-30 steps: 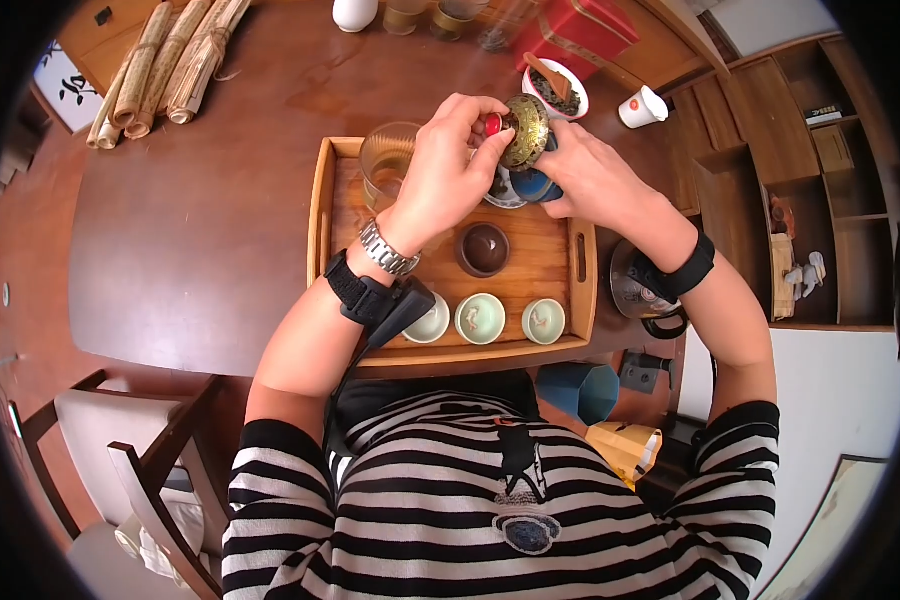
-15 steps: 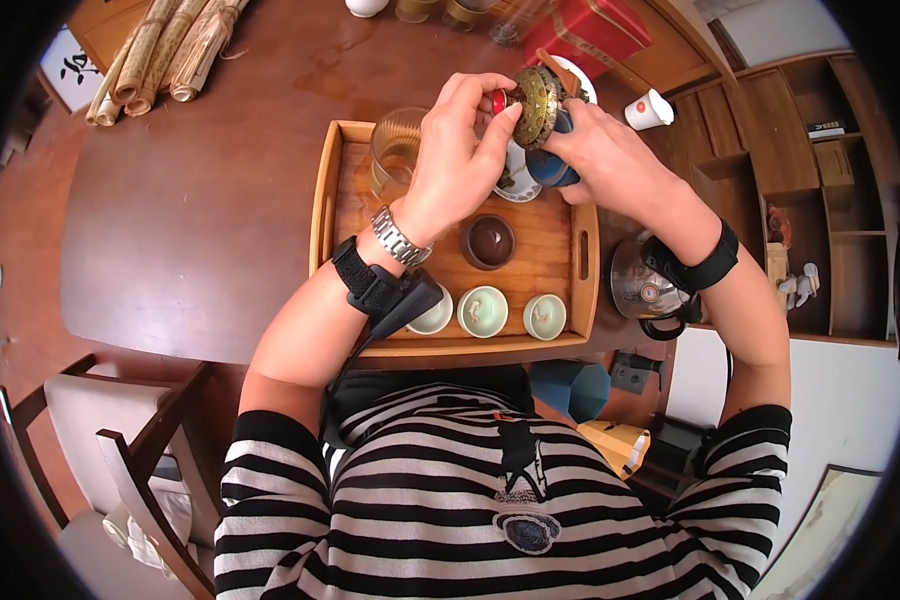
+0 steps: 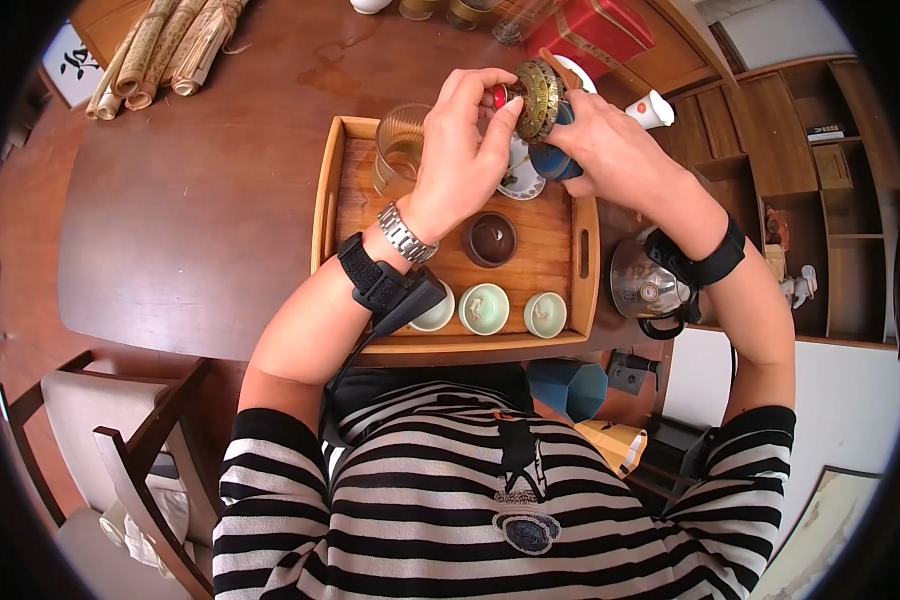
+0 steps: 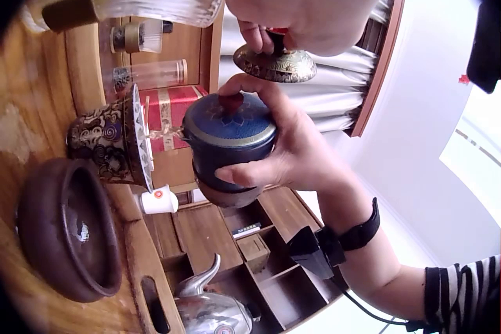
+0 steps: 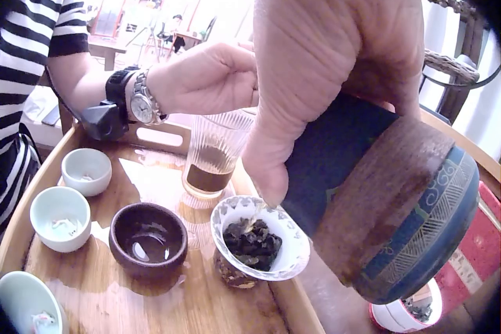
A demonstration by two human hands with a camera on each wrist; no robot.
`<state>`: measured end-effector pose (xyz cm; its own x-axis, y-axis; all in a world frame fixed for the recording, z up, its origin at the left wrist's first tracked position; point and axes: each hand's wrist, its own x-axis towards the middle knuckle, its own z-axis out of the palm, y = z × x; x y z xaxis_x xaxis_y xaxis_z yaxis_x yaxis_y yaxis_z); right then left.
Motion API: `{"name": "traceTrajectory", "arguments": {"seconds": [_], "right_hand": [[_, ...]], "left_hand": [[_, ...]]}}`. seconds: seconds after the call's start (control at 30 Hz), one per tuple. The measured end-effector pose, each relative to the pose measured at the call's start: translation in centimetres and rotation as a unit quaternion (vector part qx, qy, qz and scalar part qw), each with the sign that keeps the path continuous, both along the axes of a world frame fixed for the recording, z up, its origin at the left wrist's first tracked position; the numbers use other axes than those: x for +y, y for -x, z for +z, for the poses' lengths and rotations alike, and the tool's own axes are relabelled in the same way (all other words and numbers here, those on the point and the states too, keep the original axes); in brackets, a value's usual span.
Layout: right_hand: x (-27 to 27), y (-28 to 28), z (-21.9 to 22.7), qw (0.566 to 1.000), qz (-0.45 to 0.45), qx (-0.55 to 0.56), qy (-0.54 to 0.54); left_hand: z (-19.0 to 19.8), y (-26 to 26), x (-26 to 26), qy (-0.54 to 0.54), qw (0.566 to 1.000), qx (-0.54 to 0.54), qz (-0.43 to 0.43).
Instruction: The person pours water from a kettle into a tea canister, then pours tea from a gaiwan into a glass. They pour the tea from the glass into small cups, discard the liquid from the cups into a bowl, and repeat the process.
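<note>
My left hand (image 3: 460,150) pinches the red knob of an ornate gold-patterned lid (image 3: 539,98), raised above the tray (image 3: 325,220). Close to its right, my right hand (image 3: 625,150) grips a blue lidded teapot (image 4: 232,132), one finger lying on its lid beside the red knob. The teapot is tilted, and its spout side points toward a patterned gaiwan bowl (image 5: 296,259), which stands uncovered with wet dark tea leaves inside. Next to the gaiwan are a ribbed glass pitcher (image 5: 219,134) with amber tea and a dark brown bowl (image 5: 145,266).
Pale green cups (image 3: 484,309) line the tray's near edge. A steel kettle (image 3: 638,280) stands right of the tray. Behind are a red box (image 3: 600,38), a white paper cup (image 3: 651,109) and a white bowl (image 5: 383,318) of leaves. Rolled bamboo mats (image 3: 150,55) lie far left.
Both hands have risen slightly with the lid and the teapot, and the lid has turned more edge-on. The head view has shifted a little. Both hands keep their hold.
</note>
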<state>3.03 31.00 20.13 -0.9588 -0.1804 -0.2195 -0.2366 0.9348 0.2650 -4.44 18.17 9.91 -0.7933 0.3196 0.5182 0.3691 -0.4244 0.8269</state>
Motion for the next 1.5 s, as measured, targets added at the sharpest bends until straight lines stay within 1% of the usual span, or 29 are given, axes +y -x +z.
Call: {"name": "traceTrajectory", "arguments": {"seconds": [0.2,0.33,0.43,0.53,0.6,0.73,0.8,0.83,0.9,0.93,1.0,1.03,1.1,1.13,1.2,1.23,1.3,1.43,1.5], "right_hand": [[-0.3,0.2,0.3,1.0,0.011,-0.005,-0.013],[-0.5,0.2,0.3,1.0,0.01,-0.012,-0.02],[-0.4,0.2,0.1,0.999,0.024,0.001,-0.029],[0.0,0.3,-0.1,1.0,0.02,0.008,-0.007],[0.3,0.3,-0.1,1.0,0.002,0.014,0.009],[0.9,0.0,-0.1,1.0,0.003,0.026,0.005],[1.1,-0.1,0.1,0.997,-0.044,0.015,0.055],[1.2,-0.2,0.1,0.997,-0.043,0.014,0.055],[1.5,-0.5,0.2,0.99,-0.073,0.011,0.119],[1.8,-0.7,0.1,0.99,-0.073,0.01,0.119],[2.6,-1.2,-0.3,0.972,-0.09,0.015,0.217],[2.7,-1.4,-0.4,0.972,-0.09,0.015,0.218],[2.7,-2.0,-0.5,0.958,-0.1,0.055,0.261],[2.9,-2.3,-0.6,0.958,-0.099,0.055,0.262],[3.5,-2.9,-1.0,0.914,-0.172,0.072,0.359],[3.6,-3.2,-1.2,0.914,-0.172,0.072,0.359],[3.7,-3.6,-1.4,0.882,-0.216,0.074,0.413],[3.6,-3.9,-1.4,0.885,-0.215,0.062,0.408],[3.4,-3.7,-1.5,0.945,-0.131,0.065,0.292]], "left_hand": [[0.2,-0.1,-0.4,0.037,0.999,-0.001,-0.007],[0.1,0.0,-0.3,0.027,1.0,-0.01,-0.012],[0.1,0.0,-0.3,0.025,1.0,0.002,0.0],[0.2,0.0,-0.4,0.027,1.0,0.004,0.006],[0.2,-0.1,-0.3,0.017,1.0,-0.008,0.001],[0.1,0.0,-0.2,0.013,1.0,-0.013,0.001],[0.1,0.0,-0.3,0.019,1.0,-0.015,0.003],[0.1,0.0,-0.3,0.019,1.0,-0.015,0.003],[0.2,0.0,-0.4,0.02,1.0,-0.024,0.006],[0.1,0.0,-0.3,0.02,0.999,-0.024,0.007],[-0.1,0.2,0.0,0.003,1.0,-0.015,0.019],[-0.1,0.1,0.0,0.004,1.0,-0.015,0.019],[-0.1,0.1,0.0,0.001,1.0,-0.019,0.012],[-0.1,0.1,0.0,0.001,1.0,-0.02,0.013],[-0.3,0.1,0.1,-0.004,1.0,-0.022,0.009],[-0.3,0.1,0.1,-0.004,1.0,-0.021,0.01],[-0.3,0.1,0.1,0.001,1.0,-0.015,0.013],[-0.1,-0.1,-0.1,0.019,0.999,-0.032,-0.009],[-0.2,0.0,0.1,-0.007,1.0,-0.013,0.008]]}}
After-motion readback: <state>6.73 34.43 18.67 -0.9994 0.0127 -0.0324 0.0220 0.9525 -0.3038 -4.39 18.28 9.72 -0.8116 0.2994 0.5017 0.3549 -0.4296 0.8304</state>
